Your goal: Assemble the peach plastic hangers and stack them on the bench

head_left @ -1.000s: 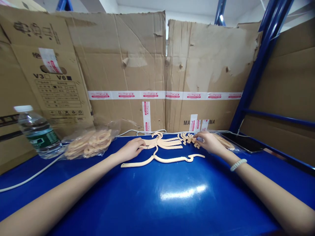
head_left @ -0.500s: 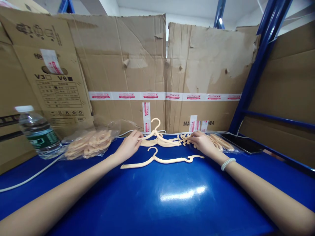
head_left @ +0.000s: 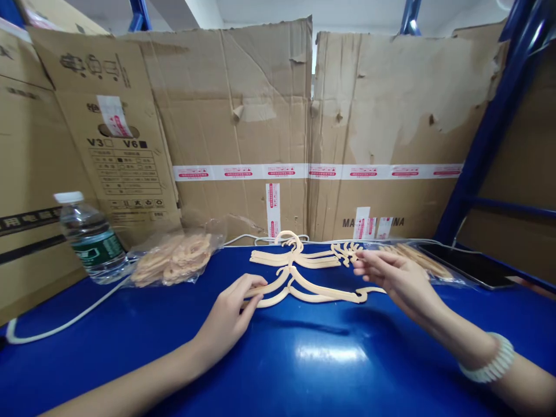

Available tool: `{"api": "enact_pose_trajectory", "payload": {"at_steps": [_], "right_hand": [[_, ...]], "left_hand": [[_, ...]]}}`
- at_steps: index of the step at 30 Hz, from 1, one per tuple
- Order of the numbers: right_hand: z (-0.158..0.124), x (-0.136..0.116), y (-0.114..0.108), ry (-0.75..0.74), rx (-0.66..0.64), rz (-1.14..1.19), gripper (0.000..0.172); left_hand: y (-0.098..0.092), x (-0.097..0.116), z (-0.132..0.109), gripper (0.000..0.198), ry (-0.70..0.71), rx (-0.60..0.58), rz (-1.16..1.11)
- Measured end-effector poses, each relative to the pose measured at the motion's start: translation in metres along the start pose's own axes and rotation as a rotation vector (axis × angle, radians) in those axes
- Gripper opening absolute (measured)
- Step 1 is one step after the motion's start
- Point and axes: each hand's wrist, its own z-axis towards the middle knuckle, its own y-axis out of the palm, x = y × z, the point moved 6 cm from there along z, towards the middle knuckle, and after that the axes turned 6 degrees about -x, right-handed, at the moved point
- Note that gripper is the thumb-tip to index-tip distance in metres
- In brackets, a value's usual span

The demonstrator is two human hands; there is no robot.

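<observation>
One pale-beige, slender hanger [head_left: 313,285], with round hook and curved arms, has come toward six o'clock from the stacked beige hangers [head_left: 317,262], overlapping in view another similar hanger [head_left: 310,298] on the glossy blue worktop [head_left: 260,370]. Left hand [head_left: 230,310] pinches its nine-o'clock end. Right hand [head_left: 397,281] has fingers close together; whether holding something, I cannot tell.

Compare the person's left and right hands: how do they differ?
The left hand, pointing right, grips a hanger; the right hand points left, its hold unclear. The right hand has a wrist bracelet; the left hand has none. Both are ungloved, over the blue table.
</observation>
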Motion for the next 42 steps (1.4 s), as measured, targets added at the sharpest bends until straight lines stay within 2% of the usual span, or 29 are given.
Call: {"api": "enact_pose_trajectory", "payload": {"at_steps": [3, 7, 11, 16, 24, 28, 34, 42], "right_hand": [[0.001, 0.015, 0.003, 0.109, -0.052, 0.057, 0.041], [0.002, 0.026, 0.002, 0.224, -0.071, 0.14, 0.047], [-0.002, 0.031, 0.011, 0.293, -0.145, 0.136, 0.033], [-0.005, 0.033, 0.016, 0.292, -0.212, 0.086, 0.032], [-0.004, 0.023, 0.019, 0.186, -0.267, 0.011, 0.032], [-0.006, 0.028, 0.022, 0.272, -0.296, 0.049, 0.029], [-0.012, 0.027, 0.031, 0.369, -0.418, 0.108, 0.026], [-0.013, 0.025, 0.031, 0.408, -0.417, 0.141, 0.023]], "left_hand": [[0.0, -0.001, 0.001, 0.019, 0.024, -0.004, -0.028], [-0.001, -0.001, 0.003, 0.021, 0.019, -0.012, -0.063], [-0.003, -0.003, 0.004, 0.019, -0.015, -0.005, -0.082], [-0.003, -0.005, 0.005, 0.017, -0.042, 0.011, -0.086], [-0.003, -0.007, 0.003, 0.016, -0.04, 0.02, -0.061], [-0.003, -0.007, 0.004, 0.016, -0.034, 0.025, -0.056], [-0.003, -0.005, 0.004, 0.017, -0.027, 0.016, -0.051], [-0.004, -0.002, 0.002, 0.017, 0.011, 0.028, -0.016]]}}
